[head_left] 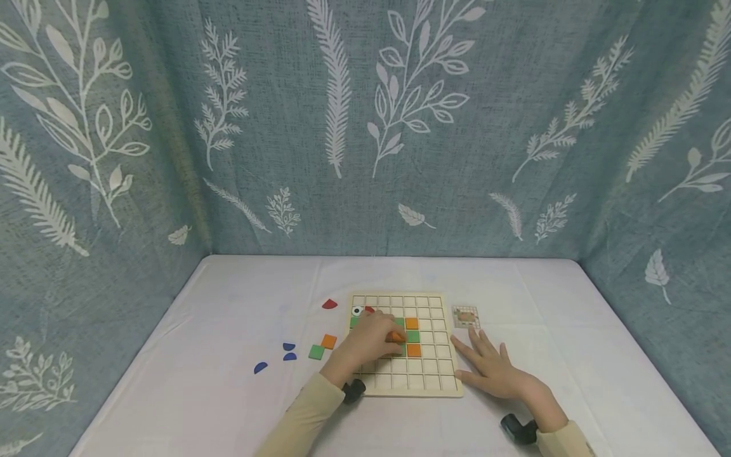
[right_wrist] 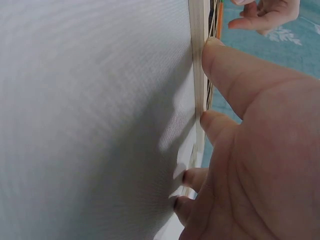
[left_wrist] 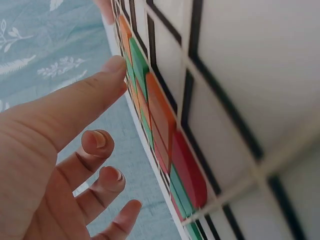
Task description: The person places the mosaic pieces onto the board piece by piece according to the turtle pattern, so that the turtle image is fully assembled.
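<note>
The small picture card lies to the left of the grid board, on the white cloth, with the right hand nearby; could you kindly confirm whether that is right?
Not quite: the small picture card lies to the right of the grid board, as the head view shows. It is on the white cloth, with the right hand nearby.

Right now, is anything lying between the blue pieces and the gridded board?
Yes: a loose green square and orange square lie between the blue pieces and the board; the left hand is over the board.
</note>
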{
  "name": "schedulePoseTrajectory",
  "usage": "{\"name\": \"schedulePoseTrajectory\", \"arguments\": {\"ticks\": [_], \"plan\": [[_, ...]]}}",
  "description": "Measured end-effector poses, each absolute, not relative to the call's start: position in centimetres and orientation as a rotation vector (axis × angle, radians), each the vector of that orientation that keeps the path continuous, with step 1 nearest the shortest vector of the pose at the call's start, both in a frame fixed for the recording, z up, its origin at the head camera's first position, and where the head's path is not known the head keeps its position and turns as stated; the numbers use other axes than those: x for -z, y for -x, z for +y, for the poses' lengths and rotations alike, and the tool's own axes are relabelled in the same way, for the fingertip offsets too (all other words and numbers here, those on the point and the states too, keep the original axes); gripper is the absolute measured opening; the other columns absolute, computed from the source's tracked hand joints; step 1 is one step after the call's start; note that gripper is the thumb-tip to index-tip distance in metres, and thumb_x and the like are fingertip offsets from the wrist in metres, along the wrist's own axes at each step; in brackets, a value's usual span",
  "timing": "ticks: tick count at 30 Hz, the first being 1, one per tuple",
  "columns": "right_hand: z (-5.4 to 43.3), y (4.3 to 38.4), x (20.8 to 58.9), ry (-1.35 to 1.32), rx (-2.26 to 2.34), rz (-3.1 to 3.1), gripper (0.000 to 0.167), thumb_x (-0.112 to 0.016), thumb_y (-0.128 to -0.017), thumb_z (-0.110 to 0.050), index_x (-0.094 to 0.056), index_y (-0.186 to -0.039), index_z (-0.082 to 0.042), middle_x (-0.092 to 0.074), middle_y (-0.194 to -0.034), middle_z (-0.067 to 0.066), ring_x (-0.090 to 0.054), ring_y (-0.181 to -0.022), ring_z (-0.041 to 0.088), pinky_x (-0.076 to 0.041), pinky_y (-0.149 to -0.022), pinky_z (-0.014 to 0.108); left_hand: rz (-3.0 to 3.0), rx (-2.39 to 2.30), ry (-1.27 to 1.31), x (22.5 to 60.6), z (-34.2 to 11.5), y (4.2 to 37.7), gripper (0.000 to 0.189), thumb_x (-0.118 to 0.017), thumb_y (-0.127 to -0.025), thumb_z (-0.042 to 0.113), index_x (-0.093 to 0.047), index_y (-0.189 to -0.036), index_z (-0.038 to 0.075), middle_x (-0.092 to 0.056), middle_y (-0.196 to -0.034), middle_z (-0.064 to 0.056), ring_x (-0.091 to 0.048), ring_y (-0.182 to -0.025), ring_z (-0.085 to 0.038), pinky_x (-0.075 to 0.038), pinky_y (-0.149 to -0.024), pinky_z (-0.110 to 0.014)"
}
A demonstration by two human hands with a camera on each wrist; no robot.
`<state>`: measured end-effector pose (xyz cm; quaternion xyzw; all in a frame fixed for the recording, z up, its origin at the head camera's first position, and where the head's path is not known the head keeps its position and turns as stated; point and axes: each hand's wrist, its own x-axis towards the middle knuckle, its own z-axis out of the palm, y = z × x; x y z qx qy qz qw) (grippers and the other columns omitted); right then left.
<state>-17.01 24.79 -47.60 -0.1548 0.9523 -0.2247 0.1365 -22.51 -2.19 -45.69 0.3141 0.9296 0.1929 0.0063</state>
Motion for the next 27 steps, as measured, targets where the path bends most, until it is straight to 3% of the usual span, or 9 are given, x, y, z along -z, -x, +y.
{"name": "schedulePoseTrajectory", "arguments": {"ticks": [4, 8, 12, 16, 18, 24, 27], "plan": [[24.8, 17.0, 47.6, 0.448, 0.655, 2.751, 0.067, -0.049, -0.090, -0.049, -0.027, -0.146, -0.018, -0.006, -0.152, 0.025, 0.003, -0.138, 0.046, 0.007, -0.099, 0.069, 2.955, -0.572, -0.982, 45.9, -3.0, 23.0, 0.018, -0.076, -0.074, 0.033, -0.074, -0.090, 0.026, -0.057, -0.073, 0.013, -0.043, -0.070, -0.007, -0.038, -0.081, -0.039], [24.8, 16.9, 47.5, 0.448, 0.657, 2.748, 0.068, -0.049, -0.090, -0.049, -0.028, -0.146, -0.018, -0.006, -0.152, 0.025, 0.003, -0.138, 0.046, 0.007, -0.099, 0.069, 2.992, -0.543, -0.980, 45.8, -4.0, 23.4, 0.019, -0.076, -0.074, 0.034, -0.074, -0.091, 0.027, -0.060, -0.078, 0.012, -0.049, -0.073, -0.008, -0.036, -0.073, -0.033], [24.8, 16.9, 47.5, 0.449, 0.658, 2.749, 0.068, -0.049, -0.090, -0.049, -0.027, -0.146, -0.018, -0.006, -0.152, 0.025, 0.003, -0.138, 0.046, 0.007, -0.099, 0.069, 2.960, -0.590, -0.934, 45.6, -5.1, 23.9, 0.021, -0.075, -0.076, 0.031, -0.073, -0.096, 0.025, -0.065, -0.088, 0.010, -0.054, -0.082, -0.011, -0.036, -0.077, -0.034], [24.8, 16.9, 47.6, 0.459, 0.666, 2.750, 0.067, -0.049, -0.090, -0.047, -0.027, -0.146, -0.017, -0.005, -0.152, 0.025, 0.003, -0.138, 0.047, 0.008, -0.099, 0.069, 2.936, -0.669, -0.910, 45.3, -6.2, 24.4, 0.020, -0.075, -0.077, 0.027, -0.073, -0.096, 0.021, -0.068, -0.095, 0.007, -0.056, -0.089, -0.015, -0.037, -0.085, -0.045], [24.8, 16.9, 47.7, 0.459, 0.667, 2.749, 0.068, -0.049, -0.091, -0.048, -0.027, -0.146, -0.017, -0.005, -0.152, 0.025, 0.003, -0.138, 0.047, 0.008, -0.099, 0.069, 2.936, -0.681, -0.912, 45.3, -6.8, 24.7, 0.021, -0.075, -0.076, 0.026, -0.073, -0.096, 0.021, -0.067, -0.092, 0.006, -0.055, -0.085, -0.016, -0.036, -0.086, -0.047], [24.9, 17.1, 48.0, 0.452, 0.665, 2.757, 0.067, -0.049, -0.090, -0.048, -0.028, -0.146, -0.018, -0.006, -0.152, 0.024, 0.002, -0.138, 0.046, 0.008, -0.099, 0.069, 2.975, -0.632, -0.859, 45.4, -8.4, 25.8, 0.024, -0.076, -0.075, 0.029, -0.073, -0.098, 0.025, -0.056, -0.070, 0.008, -0.046, -0.068, -0.012, -0.033, -0.074, -0.038], [24.9, 17.1, 48.0, 0.451, 0.664, 2.760, 0.067, -0.049, -0.090, -0.048, -0.027, -0.146, -0.018, -0.005, -0.152, 0.024, 0.002, -0.138, 0.046, 0.007, -0.100, 0.069, 2.981, -0.620, -0.812, 45.5, -9.2, 26.3, 0.024, -0.076, -0.076, 0.028, -0.073, -0.100, 0.026, -0.050, -0.065, 0.009, -0.042, -0.065, -0.012, -0.031, -0.074, -0.037]]}}
